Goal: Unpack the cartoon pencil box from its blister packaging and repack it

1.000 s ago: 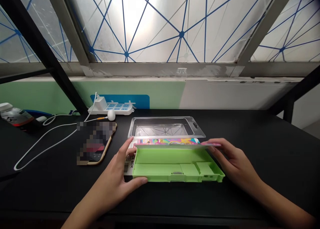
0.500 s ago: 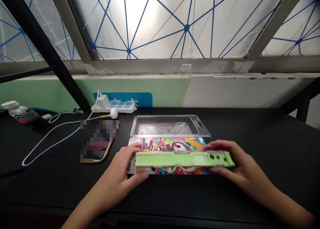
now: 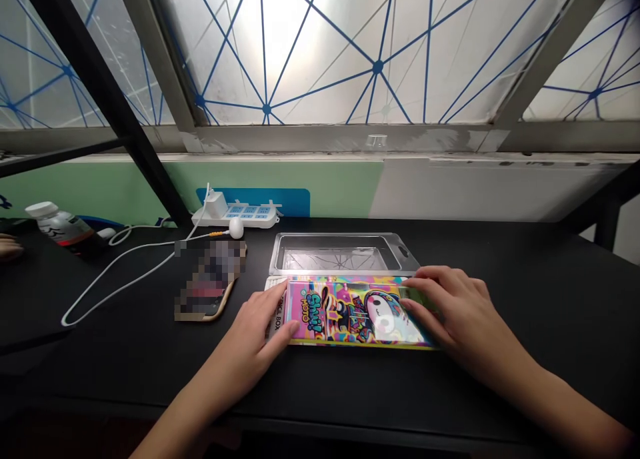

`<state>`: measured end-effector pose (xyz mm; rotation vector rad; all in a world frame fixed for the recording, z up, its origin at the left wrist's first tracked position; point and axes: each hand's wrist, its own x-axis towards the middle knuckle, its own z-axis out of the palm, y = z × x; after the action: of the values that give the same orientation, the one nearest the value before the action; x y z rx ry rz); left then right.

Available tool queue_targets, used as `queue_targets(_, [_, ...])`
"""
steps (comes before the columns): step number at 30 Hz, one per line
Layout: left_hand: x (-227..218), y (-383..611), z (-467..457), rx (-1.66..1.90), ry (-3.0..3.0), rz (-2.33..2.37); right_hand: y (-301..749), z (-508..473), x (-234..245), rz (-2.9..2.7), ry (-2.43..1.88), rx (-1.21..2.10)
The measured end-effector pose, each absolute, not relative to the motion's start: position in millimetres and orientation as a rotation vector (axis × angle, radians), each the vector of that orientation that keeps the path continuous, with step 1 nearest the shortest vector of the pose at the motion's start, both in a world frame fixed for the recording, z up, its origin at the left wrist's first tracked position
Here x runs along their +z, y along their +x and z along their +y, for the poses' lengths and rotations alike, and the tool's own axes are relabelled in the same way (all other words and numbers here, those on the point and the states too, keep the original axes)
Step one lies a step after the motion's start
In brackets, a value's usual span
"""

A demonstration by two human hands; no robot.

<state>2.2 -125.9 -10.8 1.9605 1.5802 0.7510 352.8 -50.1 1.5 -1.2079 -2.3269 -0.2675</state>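
A colourful pencil box [image 3: 350, 315] with cartoon figures and a green edge lies with its printed face up, in front of me on the black desk. My left hand [image 3: 260, 329] grips its left end, thumb on the near side and fingers at the far side. At the other end, my right hand [image 3: 450, 305] is closed on the box, its fingers over the green corner. Under the box, a printed backing card [image 3: 274, 284] shows at the left and far edges. Just beyond lies a clear plastic blister shell [image 3: 345, 242].
To the left lie a phone [image 3: 220, 292] with a blurred screen and a white cable [image 3: 100, 279]. A power strip [image 3: 250, 214] stands by the wall. A bottle [image 3: 65, 229] is at the far left, near what looks like another person's hand [image 3: 9, 247].
The pencil box has turned from its narrow green side onto its back, so the printed face now shows. Both hands have shifted with it. The view has moved slightly.
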Motion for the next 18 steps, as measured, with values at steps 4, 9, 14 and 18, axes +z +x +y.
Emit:
queue_targets(4, [-9.1, 0.9, -126.7, 0.732, 1.92, 1.612, 330.3, -53.9, 12.8, -2.489, -1.053, -0.337])
queue_targets(9, [-7.6, 0.2, -129.8, 0.674, 1.943, 1.595, 290.1, -51.7, 22.7, -2.675, -1.024, -0.18])
queue_targets(14, [-8.4, 0.3, -128.2, 0.705, 1.945, 1.62, 265.4, -41.9, 19.2, -2.68, -1.058, -0.2])
queue_targets(18, [-6.0, 1.8, -127.9, 0.721, 1.931, 1.606, 263.0, -38.9, 12.2, -2.651, -1.057, -0.286])
